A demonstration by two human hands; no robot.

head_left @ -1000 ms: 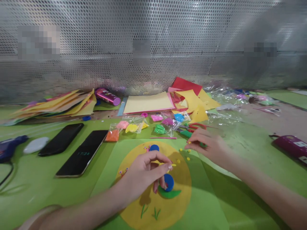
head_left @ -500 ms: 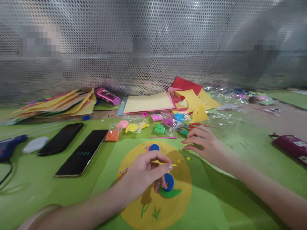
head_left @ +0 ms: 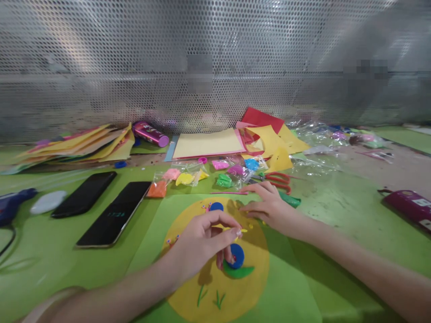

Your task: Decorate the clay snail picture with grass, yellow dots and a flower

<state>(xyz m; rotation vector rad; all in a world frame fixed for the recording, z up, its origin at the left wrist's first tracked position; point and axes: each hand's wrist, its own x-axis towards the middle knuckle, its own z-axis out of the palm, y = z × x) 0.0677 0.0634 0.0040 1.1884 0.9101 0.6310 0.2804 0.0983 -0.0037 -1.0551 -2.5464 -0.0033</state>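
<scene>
A yellow paper circle (head_left: 245, 294) lies on a green sheet (head_left: 289, 291), bearing clay shapes: a blue disc (head_left: 237, 256) on a green leaf-like piece (head_left: 243, 272), another blue disc (head_left: 216, 207) higher up, and thin green grass blades (head_left: 219, 299). Above the circle's middle, my left hand (head_left: 208, 237) pinches a small yellow bit of clay (head_left: 244, 230) between thumb and index finger. Fingers apart, my right hand (head_left: 271, 211) hovers low at the circle's upper right edge, near several tiny yellow clay bits (head_left: 251, 226). Its fingertips partly cover that spot.
Clay packets (head_left: 224, 181), red-handled scissors (head_left: 279, 179) and a green tube-like item (head_left: 290, 199) lie beyond the sheet. Two phones (head_left: 114, 215) and a glue gun (head_left: 13, 204) are at left. Coloured paper (head_left: 208, 143) lies before a perforated metal panel (head_left: 215, 45). A maroon pouch-like item (head_left: 407, 204) sits right.
My right hand has moved left and slightly down, over the circle's upper right edge, uncovering the scissor handles and the green item. My left hand has stayed in place with its yellow clay.
</scene>
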